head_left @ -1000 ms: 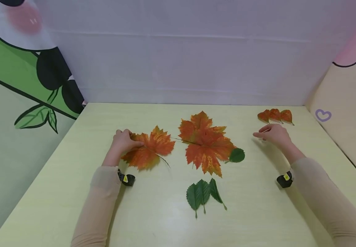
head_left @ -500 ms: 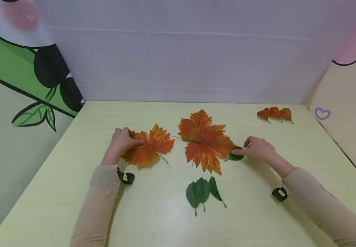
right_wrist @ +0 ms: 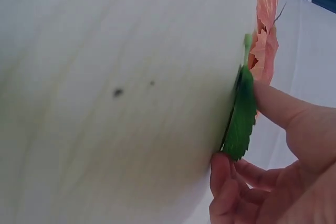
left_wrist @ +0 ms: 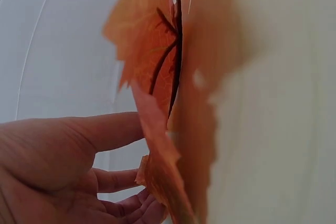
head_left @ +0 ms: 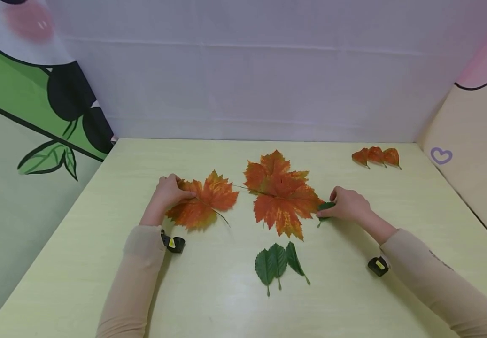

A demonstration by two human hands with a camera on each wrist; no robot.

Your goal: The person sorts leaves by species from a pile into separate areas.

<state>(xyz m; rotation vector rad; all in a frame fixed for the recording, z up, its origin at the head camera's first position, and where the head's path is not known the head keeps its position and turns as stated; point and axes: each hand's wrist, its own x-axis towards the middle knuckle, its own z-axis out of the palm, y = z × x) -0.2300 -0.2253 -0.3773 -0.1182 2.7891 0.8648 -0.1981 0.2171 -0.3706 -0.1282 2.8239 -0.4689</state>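
Head view: pinching with the right hand (head_left: 350,205) a small dark-green oval leaf with a toothed edge (head_left: 327,205), just right of the large orange-red, jagged-lobed leaf cluster (head_left: 283,195) at the middle of the pale wood-toned table (head_left: 226,295). Too close there to tell whether touching the nearest orange lobe or barely apart. Pointing, stem first, toward the person and a little left, so lying with long axis roughly across the line of the right forearm rather than along it. In the right wrist view, spanned lengthwise, from the thumb near the stem end to the curled fingertips (right_wrist: 220,169) at the opposite end, and seen nearly edge-on. Judged to matter most: having the cluster directly left of the pinch, apt to catch on a lobe if swung that way. On the other side, gripping with the left hand (head_left: 168,193) a separate orange-yellow, jagged-lobed leaf with a thin dark stem (head_left: 209,203), bowed at the held edge in the left wrist view. Placed well apart from the pinched green leaf, so clearly farther from it than the right hand. Showing toward the near side, below the cluster: three dark-green toothed leaves with short stems (head_left: 278,260), likewise nearer the right hand.
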